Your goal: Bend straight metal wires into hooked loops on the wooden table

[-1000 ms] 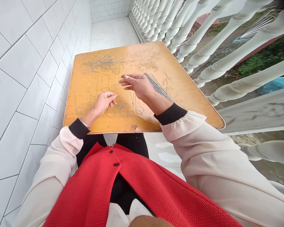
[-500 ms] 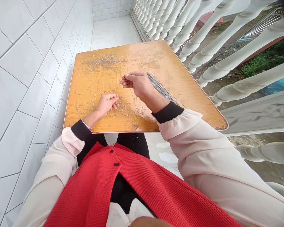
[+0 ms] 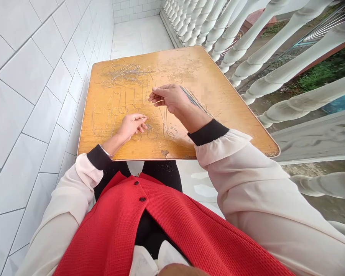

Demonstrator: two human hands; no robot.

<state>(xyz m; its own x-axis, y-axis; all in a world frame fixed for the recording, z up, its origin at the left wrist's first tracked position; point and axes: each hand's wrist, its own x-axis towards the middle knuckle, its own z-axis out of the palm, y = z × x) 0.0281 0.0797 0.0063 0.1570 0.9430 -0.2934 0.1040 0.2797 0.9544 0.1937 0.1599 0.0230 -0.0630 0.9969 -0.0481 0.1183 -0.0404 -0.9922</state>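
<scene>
— Across the worn yellow tabletop (image 3: 232, 122) in front of us, what lies where?

— Thin wire pieces (image 3: 153, 134), each bent into a small loop at one end, lie in rows at about twelve o'clock from our chest. Beyond them, near the far edge, sits a tangled wire heap (image 3: 126, 74), dull silver and snarled.

— And our hands?

— Our left hand (image 3: 130, 127) rests among the looped wires, its fingers (image 3: 140, 124) half curled and gripping nothing we can see. Our right hand (image 3: 169, 99) is raised above the board at about one o'clock, its fingertips (image 3: 156, 92) drawn close to the thumb. Whether they pinch a wire, we cannot tell.

— What's beside that one?

— A bundle of straight wires (image 3: 196, 102) fans out just past its knuckles. White balusters (image 3: 261, 50) stand at two o'clock, and a white tile wall (image 3: 37, 96) runs along nine.
</scene>
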